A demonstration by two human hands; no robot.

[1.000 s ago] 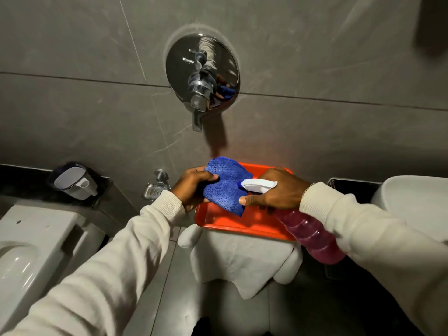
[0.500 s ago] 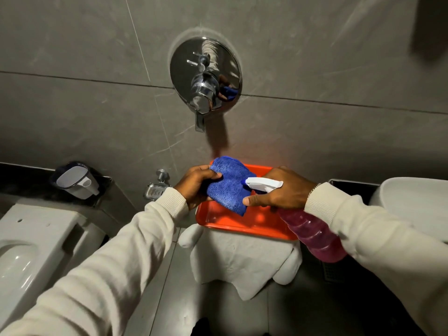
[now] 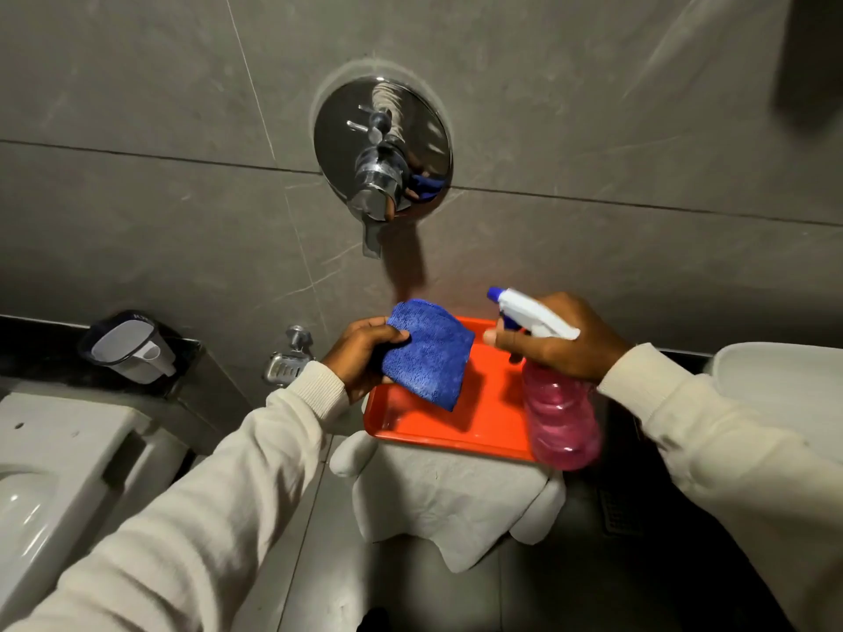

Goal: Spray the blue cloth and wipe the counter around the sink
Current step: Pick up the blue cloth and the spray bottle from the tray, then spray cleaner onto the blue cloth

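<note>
My left hand [image 3: 365,353] grips a folded blue cloth [image 3: 429,355] by its left edge, holding it above an orange tray [image 3: 483,426]. My right hand [image 3: 561,337] holds a spray bottle [image 3: 559,412] of pink liquid upright by its neck. Its white trigger head [image 3: 529,314] with a blue nozzle points left, toward the cloth and a little apart from it. The white sink [image 3: 784,390] shows at the right edge, partly behind my right sleeve.
The tray rests on a stand draped in white cloth [image 3: 451,504]. A chrome wall mixer [image 3: 383,161] juts from the grey tiled wall. At left are a toilet [image 3: 50,467], a white cup [image 3: 127,351] on a dark ledge and a metal soap dish [image 3: 287,364].
My right hand has swung the spray bottle from lying tilted against the cloth to upright, with the nozzle drawn back to the right. The cloth stays in my left hand.
</note>
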